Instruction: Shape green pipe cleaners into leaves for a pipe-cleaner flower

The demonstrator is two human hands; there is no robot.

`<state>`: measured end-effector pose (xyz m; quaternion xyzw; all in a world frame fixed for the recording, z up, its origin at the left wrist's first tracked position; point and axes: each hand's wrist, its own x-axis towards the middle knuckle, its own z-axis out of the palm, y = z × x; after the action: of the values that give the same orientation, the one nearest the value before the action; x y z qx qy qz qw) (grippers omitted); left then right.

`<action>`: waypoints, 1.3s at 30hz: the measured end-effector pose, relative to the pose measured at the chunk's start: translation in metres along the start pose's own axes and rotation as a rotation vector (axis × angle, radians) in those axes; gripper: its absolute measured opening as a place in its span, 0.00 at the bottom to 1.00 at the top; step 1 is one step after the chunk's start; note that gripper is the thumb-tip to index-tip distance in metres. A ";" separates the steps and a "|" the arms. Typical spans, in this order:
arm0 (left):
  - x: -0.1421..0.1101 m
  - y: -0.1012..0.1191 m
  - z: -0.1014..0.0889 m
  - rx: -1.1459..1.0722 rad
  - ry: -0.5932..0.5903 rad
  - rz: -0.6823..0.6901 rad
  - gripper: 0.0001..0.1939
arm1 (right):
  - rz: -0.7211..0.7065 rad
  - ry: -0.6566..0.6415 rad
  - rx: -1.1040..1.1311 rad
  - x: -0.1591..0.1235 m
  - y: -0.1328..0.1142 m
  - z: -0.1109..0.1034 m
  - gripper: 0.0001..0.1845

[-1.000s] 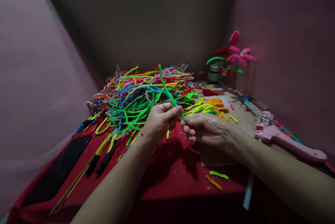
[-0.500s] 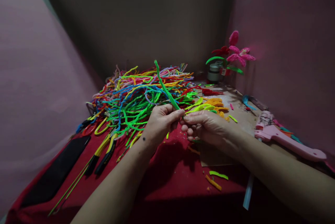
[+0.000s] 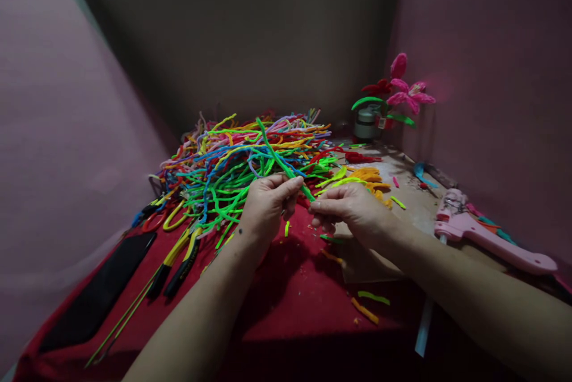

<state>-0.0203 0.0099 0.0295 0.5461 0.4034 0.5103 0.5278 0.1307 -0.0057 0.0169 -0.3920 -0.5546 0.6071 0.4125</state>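
Note:
A green pipe cleaner (image 3: 277,158) slants up and to the left out of my two hands, in front of a heap of pipe cleaners. My left hand (image 3: 270,203) pinches it between thumb and fingers, partway along its length. Close by on the right, my right hand (image 3: 346,209) pinches its lower end with thumb and fingertips. The heap of pipe cleaners (image 3: 232,191) in many colours lies behind my left hand, green ones at its front. Yellow-green pieces (image 3: 348,181) and orange pieces (image 3: 369,176) lie just beyond my right hand.
Yellow-and-black pliers (image 3: 181,263), thin green wires (image 3: 123,319) and a flat black object (image 3: 98,292) lie left on the red cloth (image 3: 295,304). A pink glue gun (image 3: 487,236) rests at right. Pink pipe-cleaner flowers (image 3: 411,95) stand at the back beside a small jar (image 3: 366,123).
My left hand has shifted slightly left, opening a gap between the hands with the green pipe cleaner spanning it. The pipe cleaner's upper tip is lower and further left.

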 end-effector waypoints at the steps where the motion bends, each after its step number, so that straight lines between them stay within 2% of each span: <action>1: 0.000 0.000 0.000 -0.015 0.007 -0.011 0.17 | -0.002 0.001 -0.013 0.000 0.000 0.000 0.09; 6: -0.002 -0.001 0.006 0.011 -0.008 -0.067 0.17 | -0.102 0.049 0.010 0.002 0.003 -0.002 0.08; 9: -0.004 -0.001 0.011 0.067 -0.035 -0.055 0.16 | -0.123 0.092 0.035 0.005 0.009 -0.005 0.06; 16: -0.003 -0.004 0.008 0.101 -0.095 -0.039 0.16 | -0.054 0.101 0.125 0.009 0.013 -0.006 0.07; 19: -0.002 -0.006 0.006 0.027 -0.119 -0.021 0.14 | -0.018 0.105 0.216 0.009 0.011 -0.006 0.07; 23: 0.000 -0.007 0.005 -0.060 -0.092 -0.026 0.15 | 0.012 0.086 0.302 0.010 0.011 -0.006 0.08; 31: 0.001 -0.011 0.005 0.022 -0.126 -0.034 0.14 | 0.052 0.058 0.346 0.012 0.013 -0.009 0.11; 39: 0.001 -0.009 0.005 0.039 -0.110 -0.036 0.13 | 0.064 0.045 0.331 0.010 0.010 -0.008 0.09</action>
<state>-0.0147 0.0107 0.0210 0.5761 0.3936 0.4620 0.5475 0.1340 0.0055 0.0057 -0.3496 -0.4248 0.6942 0.4641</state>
